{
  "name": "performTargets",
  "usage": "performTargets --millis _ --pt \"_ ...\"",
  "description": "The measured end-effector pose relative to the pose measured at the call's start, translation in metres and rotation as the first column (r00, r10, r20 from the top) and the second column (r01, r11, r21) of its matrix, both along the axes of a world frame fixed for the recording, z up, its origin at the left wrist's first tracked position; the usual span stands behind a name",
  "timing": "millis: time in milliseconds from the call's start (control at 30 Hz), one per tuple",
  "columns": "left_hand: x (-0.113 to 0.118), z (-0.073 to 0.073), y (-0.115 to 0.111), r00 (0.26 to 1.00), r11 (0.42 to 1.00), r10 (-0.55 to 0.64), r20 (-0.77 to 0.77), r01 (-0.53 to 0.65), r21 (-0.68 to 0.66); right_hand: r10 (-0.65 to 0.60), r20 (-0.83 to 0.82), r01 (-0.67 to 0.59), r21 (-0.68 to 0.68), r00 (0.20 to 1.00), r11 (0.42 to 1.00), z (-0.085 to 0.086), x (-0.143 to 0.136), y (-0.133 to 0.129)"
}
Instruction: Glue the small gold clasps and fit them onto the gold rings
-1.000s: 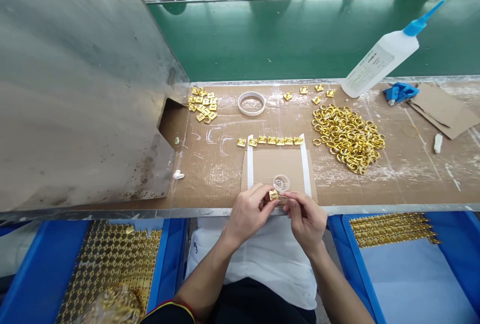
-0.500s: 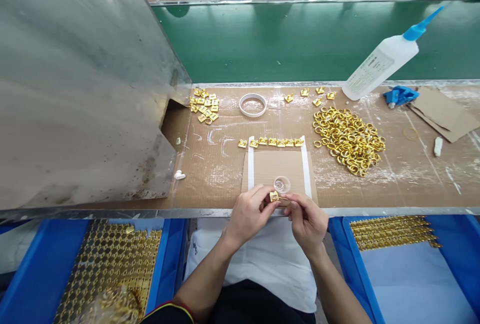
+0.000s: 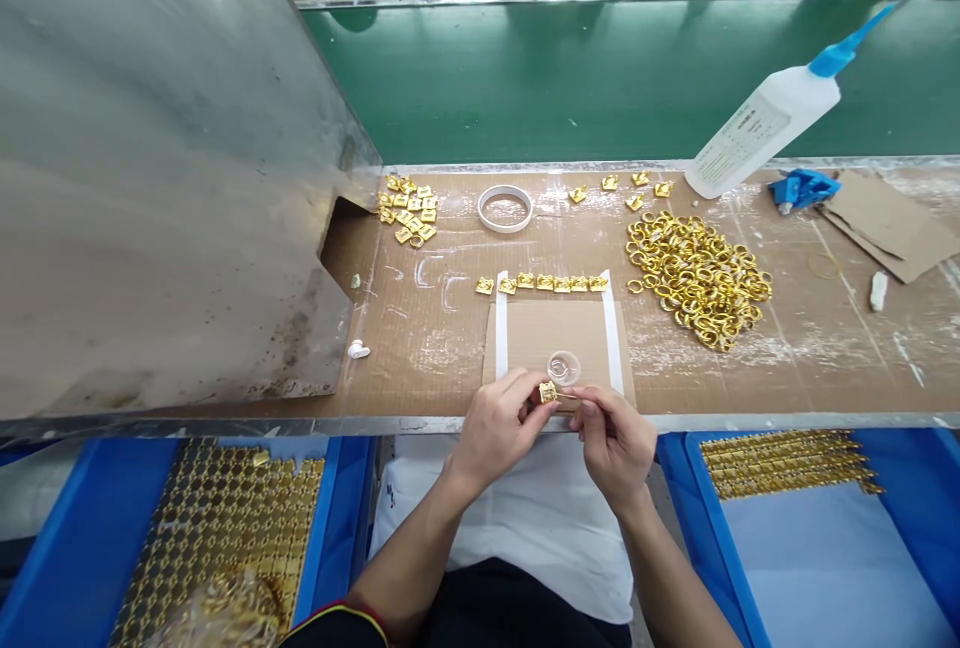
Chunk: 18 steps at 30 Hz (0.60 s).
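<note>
My left hand pinches a small square gold piece near the table's front edge. From the right, my right hand holds a thin stick whose tip meets or nearly meets the gold piece. Just behind them, a small clear round dish rests on a cardboard pad with white tape strips. A row of gold pieces lies along the pad's back edge. Right of the pad is a heap of gold rings.
A metal panel rises at the left. Behind are more gold pieces, a tape roll, a white bottle with blue nozzle and blue clips. Blue trays with gold parts flank my lap, the right one lined white.
</note>
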State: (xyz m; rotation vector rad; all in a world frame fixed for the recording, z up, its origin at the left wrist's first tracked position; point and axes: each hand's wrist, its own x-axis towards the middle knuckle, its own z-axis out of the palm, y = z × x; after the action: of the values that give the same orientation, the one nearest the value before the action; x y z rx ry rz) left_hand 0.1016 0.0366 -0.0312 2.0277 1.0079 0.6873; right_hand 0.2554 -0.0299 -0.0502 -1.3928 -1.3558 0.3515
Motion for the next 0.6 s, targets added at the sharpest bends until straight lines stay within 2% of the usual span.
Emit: performTargets --millis 600 --pt "0.0000 -0.0002 -0.0003 1.000 1.000 -0.005 0.015 0.005 0.019 0.043 -0.016 -0.042 0.042 0.999 0.998 -0.0017 0.0007 0.0001"
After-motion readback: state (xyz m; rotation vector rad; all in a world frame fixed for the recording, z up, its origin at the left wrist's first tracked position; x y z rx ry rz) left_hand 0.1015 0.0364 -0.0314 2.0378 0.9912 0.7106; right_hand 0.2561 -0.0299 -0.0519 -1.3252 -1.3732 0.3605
